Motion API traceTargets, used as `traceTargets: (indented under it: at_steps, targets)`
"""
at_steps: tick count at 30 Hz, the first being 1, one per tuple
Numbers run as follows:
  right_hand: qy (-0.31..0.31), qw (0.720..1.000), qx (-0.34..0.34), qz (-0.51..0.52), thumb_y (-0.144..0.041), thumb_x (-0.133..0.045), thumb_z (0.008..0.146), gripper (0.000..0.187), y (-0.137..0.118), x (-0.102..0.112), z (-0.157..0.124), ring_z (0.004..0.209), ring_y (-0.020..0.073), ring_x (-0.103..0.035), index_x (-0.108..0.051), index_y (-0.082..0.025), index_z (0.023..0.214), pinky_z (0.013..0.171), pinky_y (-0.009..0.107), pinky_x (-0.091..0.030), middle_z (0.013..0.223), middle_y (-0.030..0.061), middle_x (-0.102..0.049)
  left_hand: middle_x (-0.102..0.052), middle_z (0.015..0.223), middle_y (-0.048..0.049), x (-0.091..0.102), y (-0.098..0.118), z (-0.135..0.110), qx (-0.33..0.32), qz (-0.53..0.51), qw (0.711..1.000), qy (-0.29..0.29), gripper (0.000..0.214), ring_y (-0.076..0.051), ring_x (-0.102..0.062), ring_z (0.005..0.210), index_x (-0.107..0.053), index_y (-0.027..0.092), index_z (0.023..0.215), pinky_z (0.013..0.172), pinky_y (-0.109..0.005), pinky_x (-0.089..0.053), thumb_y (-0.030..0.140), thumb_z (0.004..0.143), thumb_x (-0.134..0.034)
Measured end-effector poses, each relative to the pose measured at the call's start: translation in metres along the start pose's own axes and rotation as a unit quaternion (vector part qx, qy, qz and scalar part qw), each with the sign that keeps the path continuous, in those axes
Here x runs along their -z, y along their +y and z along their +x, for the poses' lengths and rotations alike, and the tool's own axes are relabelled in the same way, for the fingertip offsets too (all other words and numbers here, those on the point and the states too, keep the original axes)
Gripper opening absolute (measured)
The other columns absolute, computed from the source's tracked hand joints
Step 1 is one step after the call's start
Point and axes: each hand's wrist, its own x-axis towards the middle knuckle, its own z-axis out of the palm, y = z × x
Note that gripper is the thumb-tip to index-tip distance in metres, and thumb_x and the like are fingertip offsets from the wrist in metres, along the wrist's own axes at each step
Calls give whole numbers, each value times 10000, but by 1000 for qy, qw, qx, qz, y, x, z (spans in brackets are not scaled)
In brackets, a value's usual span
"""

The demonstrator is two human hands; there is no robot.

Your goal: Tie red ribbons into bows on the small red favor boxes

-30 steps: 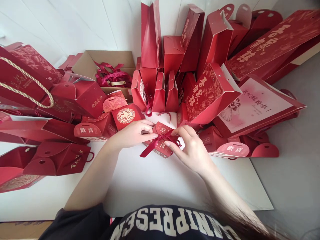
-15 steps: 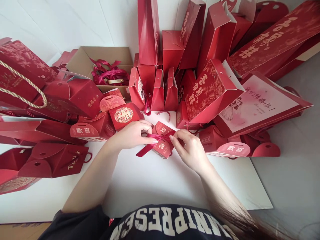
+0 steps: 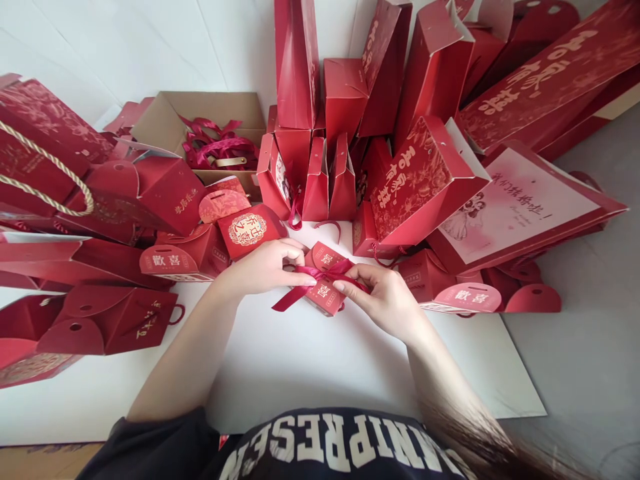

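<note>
A small red gift box (image 3: 327, 300) with pale lettering lies on the white table (image 3: 310, 373) in front of me. Dark-red satin ribbon (image 3: 293, 298) crosses its top and meets in a bow or knot at the middle. My left hand (image 3: 274, 267) pinches the ribbon on the left side of the box, and a cut tail hangs past the thumb. On the right, my right hand (image 3: 387, 297) has thumb and fingers closed on the ribbon's other side. Part of the ribbon is hidden behind those fingers.
Close by on the left are red boxes (image 3: 253, 231) with printed flaps. An open cardboard box (image 3: 165, 133) holding loose ribbon stands behind them. Tall red gift bags (image 3: 433, 73) crowd the back and right. A white picture-fronted bag (image 3: 523, 207) leans at the right.
My right hand has shifted slightly right and its thumb has slid lower along the ribbon. More ribbon shows beside the right fingers. My left hand has barely moved.
</note>
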Motion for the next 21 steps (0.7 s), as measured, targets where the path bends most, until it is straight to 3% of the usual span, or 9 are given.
traceTargets:
  at_steps: [8,14,21]
  targets:
    - [-34,997,-12,72,-407,-549,917,301,2,2,1,543,128,-511,-559,-205,693,567,253,-399,568,-29,-593,-525,814,-7,2,0,0,-2,7,1000,-16,457,-159,-554,809,-382,177,594,695,-274,-411,512,884,-495]
    - [-57,995,7,77,-338,-543,927,292,1,5,2,636,141,-597,-560,-200,671,670,271,-442,637,-13,-663,-565,926,-8,4,-4,2,-8,1,999,-42,435,-149,-564,836,-445,168,606,755,-269,-415,490,888,-521]
    - [-115,984,11,132,-328,-559,925,229,3,9,5,579,120,-582,-596,-185,749,608,260,-461,702,6,-677,-594,1084,-30,3,-6,5,-17,-23,998,-55,418,-167,-583,917,-519,169,628,825,-296,-441,497,886,-519]
